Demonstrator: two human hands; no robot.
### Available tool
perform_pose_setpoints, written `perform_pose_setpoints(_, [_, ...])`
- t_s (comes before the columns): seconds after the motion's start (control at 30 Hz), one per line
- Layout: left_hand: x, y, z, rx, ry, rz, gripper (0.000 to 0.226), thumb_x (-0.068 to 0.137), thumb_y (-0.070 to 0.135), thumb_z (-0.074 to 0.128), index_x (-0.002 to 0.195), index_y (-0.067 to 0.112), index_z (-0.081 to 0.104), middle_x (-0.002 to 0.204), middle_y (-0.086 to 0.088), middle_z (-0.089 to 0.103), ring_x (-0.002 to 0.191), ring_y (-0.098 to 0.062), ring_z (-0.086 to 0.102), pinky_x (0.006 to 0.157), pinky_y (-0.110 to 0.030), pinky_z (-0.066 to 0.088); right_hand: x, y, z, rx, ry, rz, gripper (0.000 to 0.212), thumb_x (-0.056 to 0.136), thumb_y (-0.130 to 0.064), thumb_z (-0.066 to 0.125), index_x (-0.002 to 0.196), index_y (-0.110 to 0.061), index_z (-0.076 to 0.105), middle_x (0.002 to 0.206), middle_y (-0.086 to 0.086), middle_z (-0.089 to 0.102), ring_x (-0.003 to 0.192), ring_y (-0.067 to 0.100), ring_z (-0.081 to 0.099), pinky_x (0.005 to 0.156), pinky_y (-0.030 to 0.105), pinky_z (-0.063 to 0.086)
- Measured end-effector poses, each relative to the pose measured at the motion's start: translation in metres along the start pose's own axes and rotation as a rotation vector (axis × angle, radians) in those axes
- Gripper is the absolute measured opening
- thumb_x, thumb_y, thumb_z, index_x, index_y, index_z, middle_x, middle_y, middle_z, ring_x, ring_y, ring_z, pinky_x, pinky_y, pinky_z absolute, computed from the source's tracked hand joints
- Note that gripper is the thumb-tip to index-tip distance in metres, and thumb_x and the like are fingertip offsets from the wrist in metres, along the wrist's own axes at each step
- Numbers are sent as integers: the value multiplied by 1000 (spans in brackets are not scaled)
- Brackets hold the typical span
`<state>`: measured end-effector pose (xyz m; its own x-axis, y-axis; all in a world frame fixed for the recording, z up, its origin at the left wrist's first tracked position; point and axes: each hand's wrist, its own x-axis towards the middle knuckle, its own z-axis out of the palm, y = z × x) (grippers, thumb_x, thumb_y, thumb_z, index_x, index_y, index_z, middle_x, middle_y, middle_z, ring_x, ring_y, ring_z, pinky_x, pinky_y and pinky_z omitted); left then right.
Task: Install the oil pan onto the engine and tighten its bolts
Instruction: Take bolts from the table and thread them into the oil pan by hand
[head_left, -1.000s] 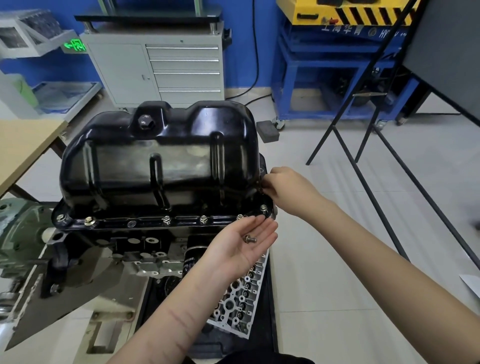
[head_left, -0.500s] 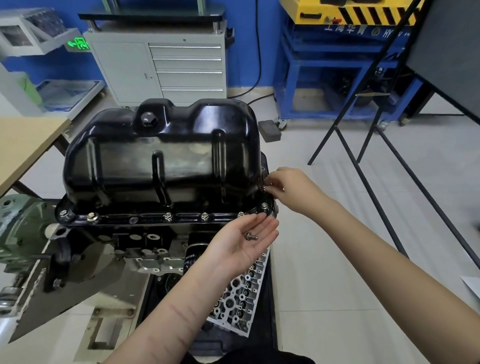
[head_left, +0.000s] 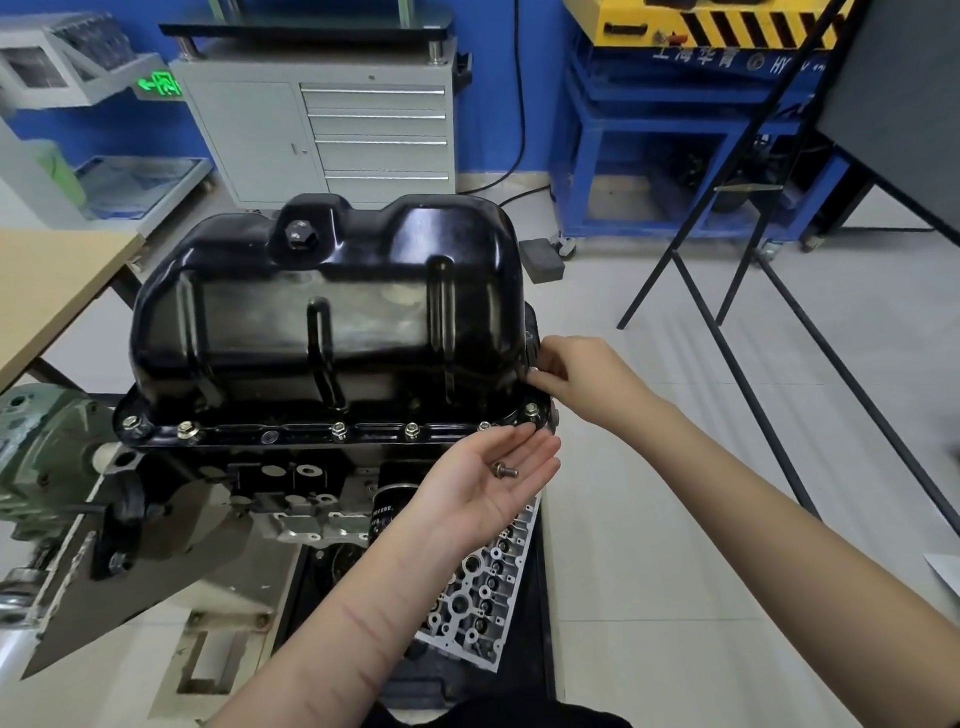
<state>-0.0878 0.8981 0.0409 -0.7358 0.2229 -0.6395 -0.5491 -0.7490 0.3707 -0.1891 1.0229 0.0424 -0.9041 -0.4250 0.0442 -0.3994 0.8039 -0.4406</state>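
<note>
The glossy black oil pan (head_left: 322, 322) sits upside-up on the engine block (head_left: 291, 483), its flange lined with several silver bolts along the near edge. My left hand (head_left: 488, 478) lies palm up just below the flange's right corner, with one loose bolt (head_left: 505, 471) resting on it. My right hand (head_left: 582, 376) pinches at the pan's right flange edge, fingertips closed on a small bolt that is mostly hidden by them.
A green engine stand (head_left: 47, 457) is at the left, a cylinder head (head_left: 478, 597) lies below the block. Behind stand a grey drawer cabinet (head_left: 332, 130), a wooden table (head_left: 47, 291), a blue frame cart (head_left: 675, 145) and black easel legs (head_left: 727, 332) at right.
My right hand has stayed at the right flange edge with small finger motions. My left hand with the loose bolt has barely moved.
</note>
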Motion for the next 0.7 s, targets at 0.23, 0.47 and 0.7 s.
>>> perform_pose_setpoints(0.23, [-2, 0, 0, -5, -4, -5, 26, 93, 6, 46, 77, -7, 61, 71, -20, 69, 60, -27, 70, 53, -38, 57, -1, 5, 0, 130, -31, 6, 20, 90, -12, 54, 106, -8, 64, 96, 10, 67, 87, 22, 61, 75, 23, 42])
perform_pose_setpoints(0.47, [-3, 1, 3, -22, -13, 0, 28, 94, 9, 45, 80, -9, 61, 72, -22, 69, 60, -29, 69, 52, -40, 56, -1, 4, 2, 76, 8, 55, 20, 90, -22, 55, 100, -6, 62, 98, 11, 64, 92, 24, 57, 77, 29, 41])
perform_pose_setpoints(0.7, [-7, 6, 12, -50, -116, 11, 65, 100, 35, 28, 73, -9, 67, 72, -22, 68, 60, -28, 69, 58, -37, 57, -62, -36, -11, 257, 134, -255, 22, 80, -27, 59, 85, -11, 73, 77, 1, 63, 74, 14, 53, 71, 23, 41])
